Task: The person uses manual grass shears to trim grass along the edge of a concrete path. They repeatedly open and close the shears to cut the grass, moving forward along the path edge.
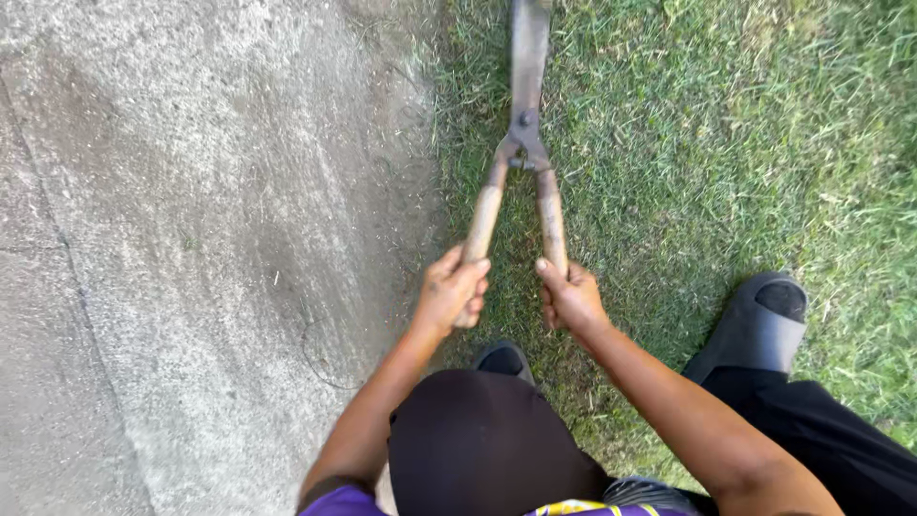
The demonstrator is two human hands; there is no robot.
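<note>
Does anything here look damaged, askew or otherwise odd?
Nothing stands out much. The hedge shears look worn, with rust-brown metal and weathered wooden handles, but intact; the left hand and right hand each grip one handle. Loose grass bits lie scattered on the concrete beside the lawn.

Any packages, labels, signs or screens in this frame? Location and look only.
None in view. Only long-bladed garden shears with worn wooden handles, gripped by the left hand and right hand, over the green grass beside the grey concrete pavement.
</note>
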